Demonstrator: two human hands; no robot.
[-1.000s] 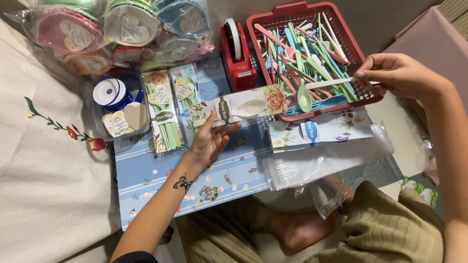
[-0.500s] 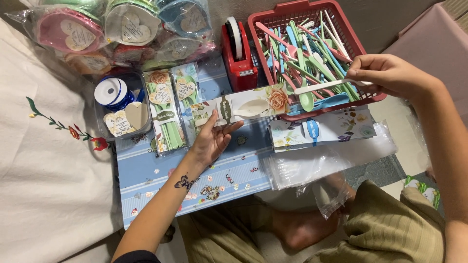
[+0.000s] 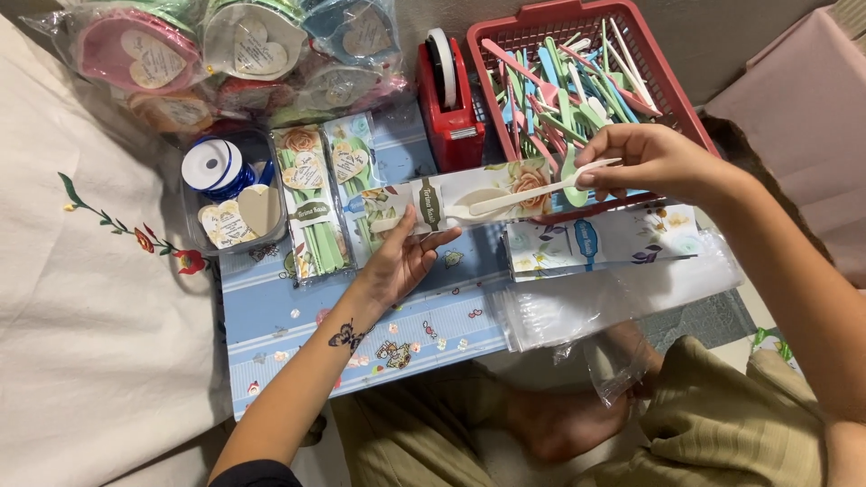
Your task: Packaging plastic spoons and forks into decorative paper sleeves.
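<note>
Right hand (image 3: 651, 162) has come out of the red basket (image 3: 687, 117) w/ a white plastic spoon (image 3: 532, 191), now carried over to the floral paper sleeve (image 3: 469, 203).

R fingers pinched on the spoon's handle end, bowl end lying on the sleeve; left hand (image 3: 403, 261) flat on the sleeve's near edge, fingers spread apart, pinning it to the low blue patterned table (image 3: 298, 316). Red tape dispenser (image 3: 448, 90) sits just beside the basket (pastel spoons & forks piled inside). Blue ribbon spool (image 3: 212, 167) in a clear tub at table's far left, bagged heart-tagged cups (image 3: 244, 41) behind it. White embroidered cloth (image 3: 90, 271) covers the floor on the left; clear bags (image 3: 595, 298) hang off the table's near right edge.
</note>
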